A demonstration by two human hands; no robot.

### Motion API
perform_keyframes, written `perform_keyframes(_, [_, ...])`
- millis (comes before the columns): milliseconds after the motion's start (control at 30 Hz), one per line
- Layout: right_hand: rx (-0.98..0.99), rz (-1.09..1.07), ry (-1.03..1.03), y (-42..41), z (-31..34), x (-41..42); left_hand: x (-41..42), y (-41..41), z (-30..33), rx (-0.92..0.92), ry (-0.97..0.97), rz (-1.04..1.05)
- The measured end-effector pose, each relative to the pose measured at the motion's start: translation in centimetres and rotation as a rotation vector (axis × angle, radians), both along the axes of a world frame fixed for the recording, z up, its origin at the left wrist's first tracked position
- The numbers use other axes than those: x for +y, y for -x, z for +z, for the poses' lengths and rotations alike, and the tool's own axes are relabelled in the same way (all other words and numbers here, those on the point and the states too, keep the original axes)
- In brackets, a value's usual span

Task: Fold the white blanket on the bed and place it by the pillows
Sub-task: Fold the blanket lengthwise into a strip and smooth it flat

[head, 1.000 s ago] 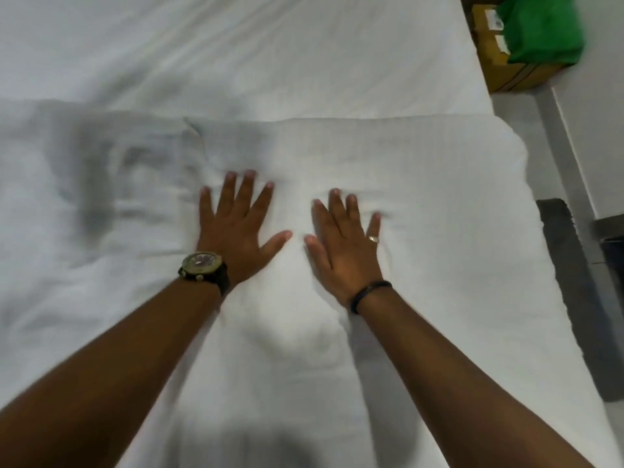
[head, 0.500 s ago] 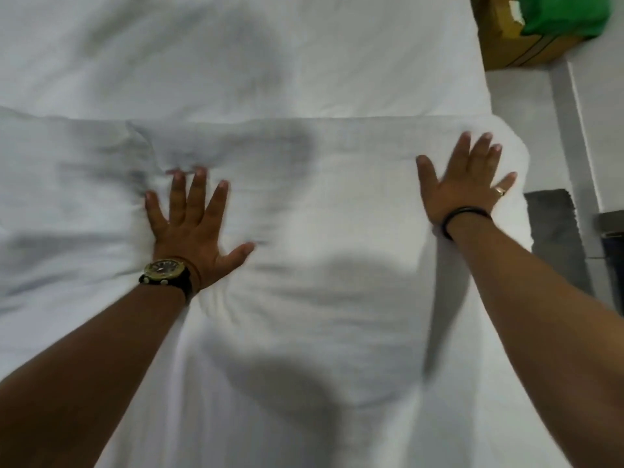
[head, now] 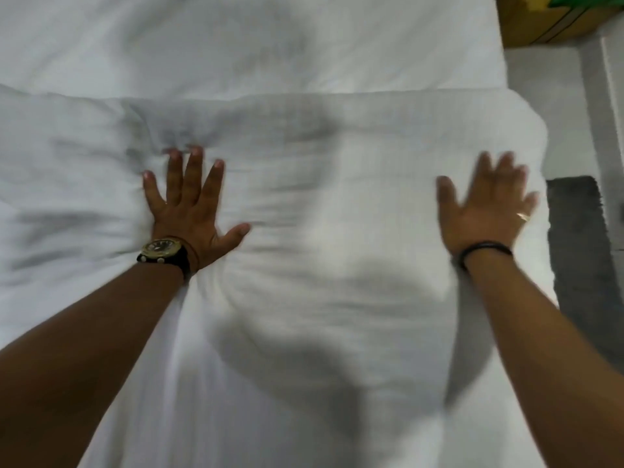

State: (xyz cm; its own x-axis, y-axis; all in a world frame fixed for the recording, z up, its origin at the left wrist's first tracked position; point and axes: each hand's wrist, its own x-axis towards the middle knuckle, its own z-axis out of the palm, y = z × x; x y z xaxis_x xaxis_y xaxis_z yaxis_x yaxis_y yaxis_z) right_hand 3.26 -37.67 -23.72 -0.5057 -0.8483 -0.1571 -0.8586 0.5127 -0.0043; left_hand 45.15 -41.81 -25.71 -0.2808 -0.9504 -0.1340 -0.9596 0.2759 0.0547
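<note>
While both arms reach forward from the bottom corners of the view, the bed (head: 236, 38) fills almost everything, its white sheet running flat across the top from ten to one o'clock. Over it, from the middle down to six o'clock, lies the white blanket (head: 320, 265), a thick, puffy layer whose far folded edge crosses the view just above centre and rounds off in a soft corner at about two o'clock, near the bed's right side. Its surface is creased around the hands and shadowed at the centre.

Past the bed's edge at three o'clock a dark grey mat (head: 580, 238) lies on the pale floor, and a brown cardboard box (head: 540, 25) with something green on top sits in the corner at one o'clock.

At nine o'clock from centre, the left hand (head: 192, 214) lies palm down on the blanket, fingers straight and fanned, thumb stretched out to the right, the heel sunk into the padding so that wrinkles gather round it. A gold-faced watch (head: 162, 249) on a dark strap sits at that wrist. At three o'clock from centre, the right hand (head: 483, 211) is likewise flat and spread, gripping nothing, palm on the blanket near its right edge; it is blurred. It carries a black wristband (head: 486, 249) and a ring (head: 522, 216) on one finger.
</note>
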Motion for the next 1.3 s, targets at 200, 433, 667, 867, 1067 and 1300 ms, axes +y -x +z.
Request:
perform_keyframes(200, [-0.006,-0.225,0.181,-6.3,1.1,3.4,0.4,0.0,-0.4,0.032,0.052,0.0])
perform_keyframes(433, [-0.138,0.47,0.223,-28.7,-0.7,16.0,1.4,-0.8,0.9,0.037,0.065,-0.032])
perform_keyframes(667, [-0.021,-0.361,-0.124,-18.2,3.7,24.1,12.1,-11.0,4.9,0.034,-0.064,-0.276])
perform_keyframes(867, [-0.207,0.377,0.118,-49.3,4.2,27.3,26.8,-29.8,5.4,-0.014,-0.16,-0.054])
perform_keyframes(1067, [-0.139,0.346,-0.127,-46.2,2.3,35.0,33.7,-41.7,7.9,-0.144,-0.376,0.038])
perform_keyframes(1300, [-0.223,0.141,-0.336,-42.1,5.3,34.7,35.9,-42.8,10.3,-0.172,-0.456,-0.168])
